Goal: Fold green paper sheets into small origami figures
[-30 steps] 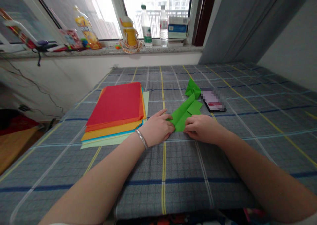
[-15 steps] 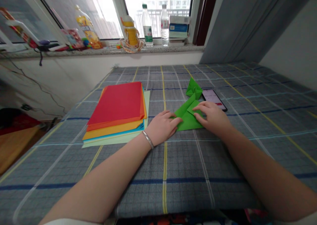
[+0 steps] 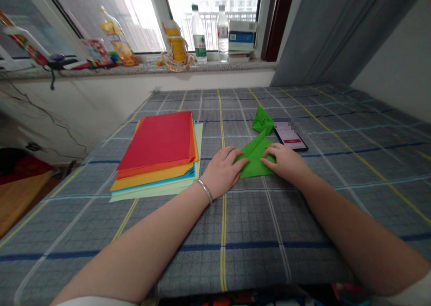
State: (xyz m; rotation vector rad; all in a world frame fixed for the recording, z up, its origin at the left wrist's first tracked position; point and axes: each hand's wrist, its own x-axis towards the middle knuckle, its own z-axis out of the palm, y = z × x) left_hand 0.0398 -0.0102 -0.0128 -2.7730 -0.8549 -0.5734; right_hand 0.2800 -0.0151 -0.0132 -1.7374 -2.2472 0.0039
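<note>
Head view: left hand (image 3: 220,171) and right hand (image 3: 284,163) press open on folded green paper (image 3: 256,161).

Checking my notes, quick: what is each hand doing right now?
Left hand: open, pressing on the folded green paper, not gripping.
Right hand: open, pressing on the same paper, not gripping.

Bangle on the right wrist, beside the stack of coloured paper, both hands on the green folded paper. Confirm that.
Wrong wrist: the head view shows the silver bangle on the wrist of the left hand, not the right. The rest stands: it is beside the stack of coloured paper, and that hand and the right hand are on the green folded paper.
</note>
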